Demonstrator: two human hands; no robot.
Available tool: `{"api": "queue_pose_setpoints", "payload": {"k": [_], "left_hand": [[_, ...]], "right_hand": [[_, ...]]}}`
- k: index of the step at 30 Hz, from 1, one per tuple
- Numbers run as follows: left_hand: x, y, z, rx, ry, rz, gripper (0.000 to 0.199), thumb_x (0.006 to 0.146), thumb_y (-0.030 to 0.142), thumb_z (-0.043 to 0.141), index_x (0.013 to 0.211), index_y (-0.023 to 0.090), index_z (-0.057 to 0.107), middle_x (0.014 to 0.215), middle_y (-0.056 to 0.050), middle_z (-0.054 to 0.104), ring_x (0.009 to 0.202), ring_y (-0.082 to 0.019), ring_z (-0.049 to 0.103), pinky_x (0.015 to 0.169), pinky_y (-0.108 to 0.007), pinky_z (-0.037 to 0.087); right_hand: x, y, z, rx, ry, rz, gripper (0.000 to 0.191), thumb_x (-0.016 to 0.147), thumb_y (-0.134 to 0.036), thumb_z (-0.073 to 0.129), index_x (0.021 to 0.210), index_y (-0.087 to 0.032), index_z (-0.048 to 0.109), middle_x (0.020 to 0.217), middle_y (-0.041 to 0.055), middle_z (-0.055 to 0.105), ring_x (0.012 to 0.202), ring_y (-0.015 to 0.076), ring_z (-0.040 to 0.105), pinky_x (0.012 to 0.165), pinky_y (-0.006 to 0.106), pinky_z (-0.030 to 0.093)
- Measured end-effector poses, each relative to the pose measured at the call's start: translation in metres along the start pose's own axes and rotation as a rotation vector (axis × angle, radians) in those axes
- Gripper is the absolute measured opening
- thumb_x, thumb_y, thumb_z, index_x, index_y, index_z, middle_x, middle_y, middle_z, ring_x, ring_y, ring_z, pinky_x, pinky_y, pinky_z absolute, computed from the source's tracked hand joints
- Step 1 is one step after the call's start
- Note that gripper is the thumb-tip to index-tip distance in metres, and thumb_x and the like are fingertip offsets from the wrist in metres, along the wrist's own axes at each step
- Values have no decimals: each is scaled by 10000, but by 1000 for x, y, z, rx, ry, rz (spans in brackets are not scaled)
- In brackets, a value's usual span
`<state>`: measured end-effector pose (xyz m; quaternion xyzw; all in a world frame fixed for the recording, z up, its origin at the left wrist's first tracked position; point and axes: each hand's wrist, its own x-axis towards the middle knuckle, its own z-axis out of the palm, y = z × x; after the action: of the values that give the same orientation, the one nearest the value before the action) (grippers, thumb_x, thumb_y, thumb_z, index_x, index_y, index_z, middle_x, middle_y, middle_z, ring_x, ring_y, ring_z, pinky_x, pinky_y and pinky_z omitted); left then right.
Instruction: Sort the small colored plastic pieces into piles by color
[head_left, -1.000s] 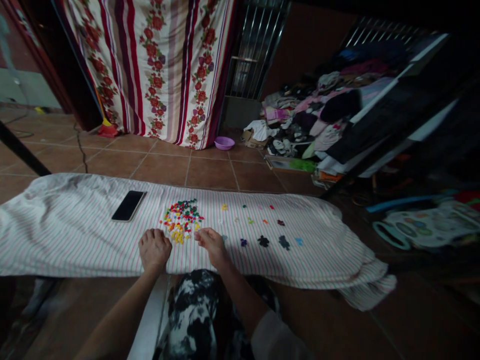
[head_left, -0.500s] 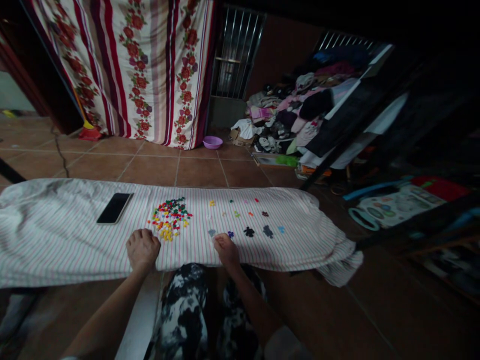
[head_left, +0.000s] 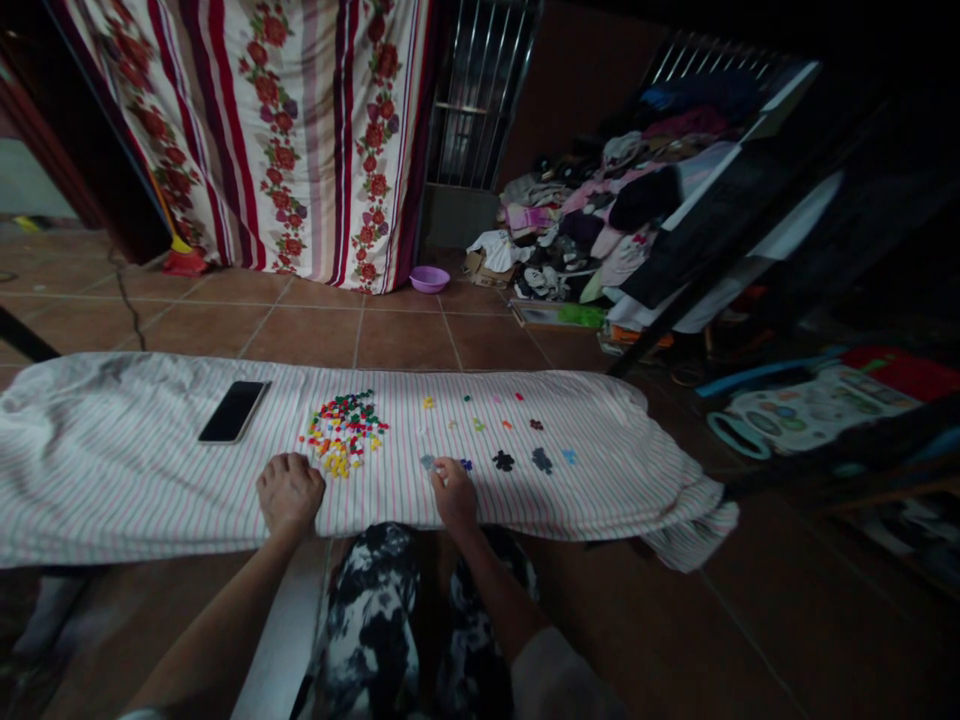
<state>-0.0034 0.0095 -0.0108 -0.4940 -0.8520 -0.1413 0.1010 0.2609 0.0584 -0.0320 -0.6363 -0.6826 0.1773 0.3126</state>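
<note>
Reader: How far has the sorting advanced?
Author: Partway, by appearance. On the striped cloth (head_left: pixel 150 480), small single-colour groups form three rough rows, at about three o'clock from the mixed heap of small coloured pieces (head_left: pixel 345 430); they include the yellow group (head_left: pixel 428 402), brown group (head_left: pixel 536 424), black group (head_left: pixel 503 460) and light-blue group (head_left: pixel 570 456). The heap far exceeds any group, so most pieces appear left to sort.
Reader: And the grip?
Author: The right hand (head_left: pixel 455 490) is just beside the grey group (head_left: pixel 427 462), which lies at its ten o'clock. Its fingers are curled; whether the tips meet or pinch a piece cannot be told. The left hand (head_left: pixel 291 492) rests knuckles-up at the heap's seven o'clock; what its fingers enclose, if anything, is hidden.
Reader: What differs from one second earlier?
Author: The right hand, then at the heap's four-o'clock edge, is now at the grey group; the left hand keeps its place.
</note>
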Motion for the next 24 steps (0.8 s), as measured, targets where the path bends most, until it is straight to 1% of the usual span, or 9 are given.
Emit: {"api": "queue_pose_setpoints", "payload": {"k": [5, 11, 15, 19, 24], "left_hand": [[0, 0, 1, 1, -2, 2, 291, 865, 281, 385, 992, 128, 598, 1003, -147, 585, 999, -280, 518, 850, -394, 348], [1, -1, 3, 20, 0, -3, 278, 860, 282, 393, 978, 134, 597, 994, -136, 588, 1007, -284, 527, 840, -381, 351], [1, -2, 4, 19, 9, -3, 273, 858, 282, 398, 974, 136, 598, 997, -135, 593, 999, -285, 531, 841, -382, 355], [1, -2, 5, 18, 11, 2, 280, 861, 282, 399, 980, 128, 601, 994, -141, 595, 985, -284, 531, 835, -387, 357], [1, -2, 5, 11, 19, 0, 283, 862, 283, 401, 978, 126, 605, 992, -144, 592, 986, -283, 526, 833, -395, 357]], "right_hand": [[2, -1, 5, -37, 20, -5, 155, 855, -170, 525, 955, -197, 640, 983, 47, 689, 815, 156, 622, 759, 248, 432], [1, 0, 9, -41, 67, 13, 155, 861, -206, 542, 979, -194, 642, 959, 45, 693, 774, 151, 621, 713, 243, 427], [0, 2, 11, -20, 82, 10, 197, 856, -205, 541, 1028, -192, 635, 976, 53, 690, 787, 156, 628, 737, 253, 437], [-2, 4, 12, -1, 90, 27, 207, 850, -199, 532, 1031, -190, 632, 988, 57, 690, 830, 170, 640, 770, 268, 450], [-5, 7, 10, 8, 87, 10, 244, 863, -197, 499, 1065, -196, 636, 1000, 60, 695, 877, 176, 646, 786, 270, 461]]}}
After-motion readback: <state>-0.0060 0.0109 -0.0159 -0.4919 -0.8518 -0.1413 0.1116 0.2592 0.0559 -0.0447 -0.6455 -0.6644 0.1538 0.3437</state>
